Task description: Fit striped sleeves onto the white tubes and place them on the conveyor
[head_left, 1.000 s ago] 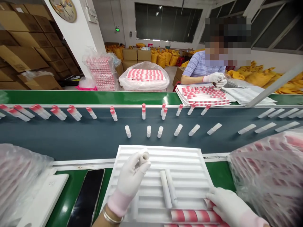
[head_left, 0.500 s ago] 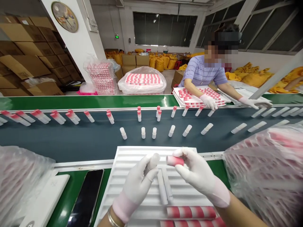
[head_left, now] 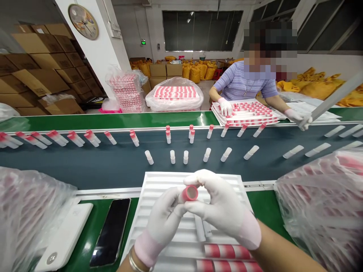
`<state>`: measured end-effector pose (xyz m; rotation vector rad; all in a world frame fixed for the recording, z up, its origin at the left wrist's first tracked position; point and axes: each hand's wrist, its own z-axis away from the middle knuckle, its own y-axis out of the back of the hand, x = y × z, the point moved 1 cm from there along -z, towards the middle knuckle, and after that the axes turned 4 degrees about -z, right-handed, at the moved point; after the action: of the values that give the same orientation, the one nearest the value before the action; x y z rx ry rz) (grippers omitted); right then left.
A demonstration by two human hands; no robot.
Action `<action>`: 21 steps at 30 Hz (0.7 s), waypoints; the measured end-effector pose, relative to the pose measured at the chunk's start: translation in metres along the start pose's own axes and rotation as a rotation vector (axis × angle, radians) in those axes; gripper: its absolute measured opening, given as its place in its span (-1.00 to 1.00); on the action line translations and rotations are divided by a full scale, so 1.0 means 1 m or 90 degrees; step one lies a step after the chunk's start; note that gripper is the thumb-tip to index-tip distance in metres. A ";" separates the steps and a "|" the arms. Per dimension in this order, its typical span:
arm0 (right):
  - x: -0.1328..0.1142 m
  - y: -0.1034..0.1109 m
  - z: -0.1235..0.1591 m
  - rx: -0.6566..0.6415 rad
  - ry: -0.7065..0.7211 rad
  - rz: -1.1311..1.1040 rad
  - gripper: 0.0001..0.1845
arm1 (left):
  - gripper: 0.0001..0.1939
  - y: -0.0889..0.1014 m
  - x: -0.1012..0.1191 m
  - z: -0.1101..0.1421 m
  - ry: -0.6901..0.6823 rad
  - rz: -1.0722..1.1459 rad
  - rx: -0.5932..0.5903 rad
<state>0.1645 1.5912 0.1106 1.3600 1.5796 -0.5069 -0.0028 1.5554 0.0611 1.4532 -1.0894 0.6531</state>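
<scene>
Both my hands wear white gloves and meet above a ridged white tray (head_left: 150, 204). A red-to-white cap (head_left: 190, 193) is between my right hand's (head_left: 224, 207) thumb and fingers, its round end facing me. My left hand (head_left: 163, 219) is closed around the pale tube behind the cap; its fingers and the cap hide most of that tube. Whether the cap is fully seated on it, I cannot tell. Under my hands lie white tubes (head_left: 200, 228), partly covered. Rows of red-and-white tubes (head_left: 224, 251) rest in the tray's near grooves.
A dark conveyor belt (head_left: 119, 170) runs across, carrying several red-capped tubes (head_left: 110, 138) and white tubes (head_left: 226, 155). A phone (head_left: 111, 230) and white device (head_left: 68, 234) lie left. Plastic-wrapped stacks (head_left: 320, 196) flank me. Opposite, a gloved co-worker (head_left: 246, 85) handles a tray.
My right hand has moved left, bringing the red cap against the tube in my left hand. Across the belt, the co-worker's hands have shifted left.
</scene>
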 end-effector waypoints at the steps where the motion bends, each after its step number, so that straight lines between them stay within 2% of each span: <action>1: -0.001 -0.006 0.003 0.047 -0.030 -0.013 -0.69 | -0.84 -0.002 0.001 0.000 -0.004 0.010 0.011; 2: -0.001 -0.010 0.006 0.075 -0.048 -0.021 -0.72 | -0.83 -0.003 0.002 0.000 -0.003 0.018 0.016; 4: -0.001 -0.014 0.008 0.081 -0.041 -0.027 -0.76 | -0.83 -0.003 0.004 0.000 0.003 0.045 0.021; 9: 0.006 -0.001 0.002 -0.060 0.070 -0.066 -0.74 | -0.82 0.001 0.005 0.000 0.050 0.145 -0.057; 12: 0.006 0.006 0.000 -0.098 0.080 -0.071 -0.77 | -0.79 0.002 0.007 0.000 0.063 0.166 -0.083; 16: 0.000 0.001 0.001 -0.057 0.053 -0.014 -0.77 | -0.82 -0.004 0.007 0.004 0.038 0.125 0.001; 21: -0.004 -0.017 0.006 0.066 0.026 0.036 -0.83 | -0.78 -0.014 0.004 0.008 0.032 0.038 0.139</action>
<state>0.1508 1.5800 0.1067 1.4967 1.5613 -0.5360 0.0097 1.5450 0.0570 1.5861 -1.0495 0.8690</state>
